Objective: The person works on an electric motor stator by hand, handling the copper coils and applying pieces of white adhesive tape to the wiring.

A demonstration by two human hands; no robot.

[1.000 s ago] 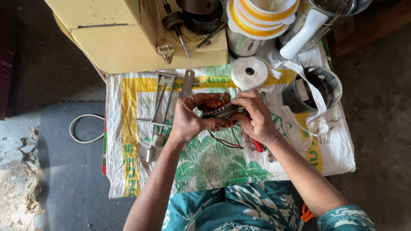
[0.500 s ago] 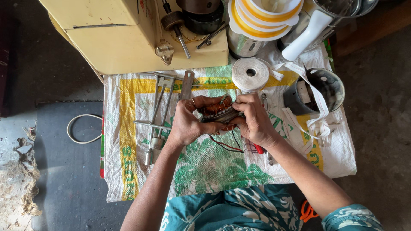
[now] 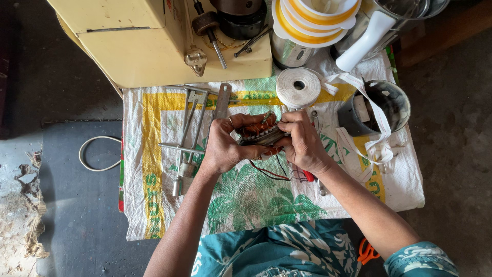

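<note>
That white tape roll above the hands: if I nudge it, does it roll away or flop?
The white tape roll appears to lie flat on the woven sack, so it would probably slide, not roll. Its loose tail looks floppy and would likely drag or snag on the metal cup.

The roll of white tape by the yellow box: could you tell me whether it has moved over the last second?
No. The roll of white tape sits just below the yellow box corner, as before.
</note>
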